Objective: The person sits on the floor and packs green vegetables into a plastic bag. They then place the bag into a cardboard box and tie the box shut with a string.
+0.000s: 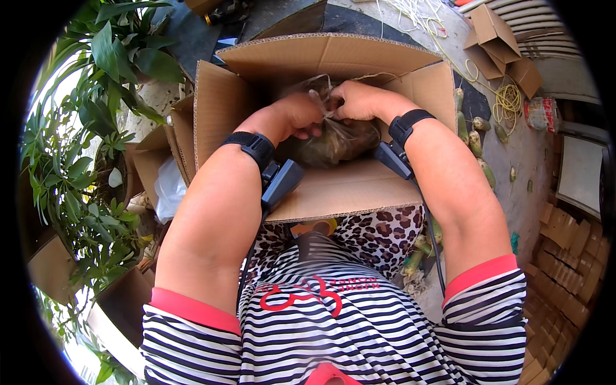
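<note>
A large open cardboard box (pixel 346 192) stands before me with its flaps raised. Inside it sits a clear plastic bag (pixel 340 142), filled with brownish-green contents that I cannot make out, its top gathered and twisted. Both my hands reach into the box. My right hand (pixel 355 101) pinches the bag's bunched neck with thumb and fingers. Curled against the other side of the neck is my left hand (pixel 300 114), gripping the plastic; some of its fingers are hidden. Each wrist wears a black strap with a small dark device.
Leafy plants (pixel 96 122) grow along the left, with more cardboard boxes and a white plastic bag (pixel 170 186) below them. Several green gourd-like vegetables (pixel 475 142) lie on the ground at right, beside coiled yellow cord (pixel 507 104). Small cartons (pixel 493 42) stand at the far right.
</note>
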The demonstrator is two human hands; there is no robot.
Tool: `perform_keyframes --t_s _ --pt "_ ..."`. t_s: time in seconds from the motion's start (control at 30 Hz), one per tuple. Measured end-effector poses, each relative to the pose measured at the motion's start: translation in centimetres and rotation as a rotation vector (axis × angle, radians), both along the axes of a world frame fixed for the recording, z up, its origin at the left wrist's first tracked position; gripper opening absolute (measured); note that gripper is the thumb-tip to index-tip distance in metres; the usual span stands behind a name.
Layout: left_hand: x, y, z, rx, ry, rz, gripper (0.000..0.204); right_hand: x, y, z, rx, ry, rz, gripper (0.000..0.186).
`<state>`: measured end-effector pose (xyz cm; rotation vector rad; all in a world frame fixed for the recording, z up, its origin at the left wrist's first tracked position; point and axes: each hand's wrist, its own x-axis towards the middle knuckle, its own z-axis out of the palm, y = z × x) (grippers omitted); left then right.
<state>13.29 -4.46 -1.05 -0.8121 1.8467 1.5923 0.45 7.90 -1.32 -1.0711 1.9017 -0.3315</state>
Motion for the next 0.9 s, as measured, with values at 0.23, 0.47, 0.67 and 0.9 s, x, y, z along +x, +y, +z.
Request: perform_keyframes --t_s 0.23,0.47,0.67,0.9 --pt "-1.0 -1.5 -1.3 -0.175 -0.096 0.286 0.018 0.9 -0.1 -1.1 -0.087 0.243 0.172 0.03" --pt "-0.6 -2.4 0.8 0.288 0.034 0.761 0.016 0.7 -0.1 0.0 -0.014 0.2 0.124 0.029" --pt "-0.5 -3.1 0.3 -0.02 -0.041 0.342 0.025 0.1 -0.2 -0.3 0.01 0.035 0.044 0.023" --pt "-0.5 -1.5 0.1 -0.152 -0.306 -0.244 0.031 1.5 -0.4 1.6 0.088 0.053 -0.029 0.024"
